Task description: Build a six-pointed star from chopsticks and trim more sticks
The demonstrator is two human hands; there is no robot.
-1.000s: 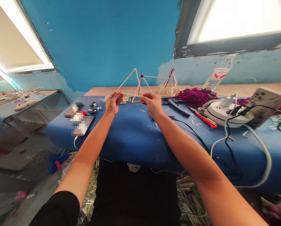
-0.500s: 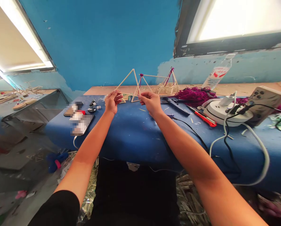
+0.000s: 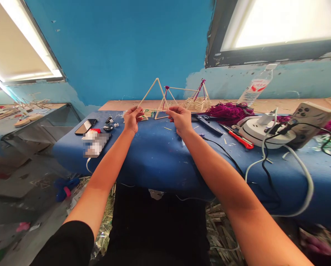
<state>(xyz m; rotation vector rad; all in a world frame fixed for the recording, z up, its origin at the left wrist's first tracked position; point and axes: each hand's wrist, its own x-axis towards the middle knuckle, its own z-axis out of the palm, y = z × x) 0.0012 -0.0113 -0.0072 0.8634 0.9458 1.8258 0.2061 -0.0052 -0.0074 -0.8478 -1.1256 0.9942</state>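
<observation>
Levelled since earlier: stick triangle [image 3: 147, 92] pinched at base corners by left hand [image 3: 132, 119] and right hand [image 3: 181, 119], near far edge of bench [image 3: 159, 147].

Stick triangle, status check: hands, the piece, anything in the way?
Left hand pinches the stick triangle at its left corner, right hand at the right. Triangle upright over the blue table. Yarn-tied stick frame close behind; nothing between the hands.

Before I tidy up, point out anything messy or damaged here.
Stick offcuts litter the blue table, straw is strewn on the floor beneath, and paint has flaked off the wall by the window. The stick triangle held by the left hand and right hand looks intact.
</observation>
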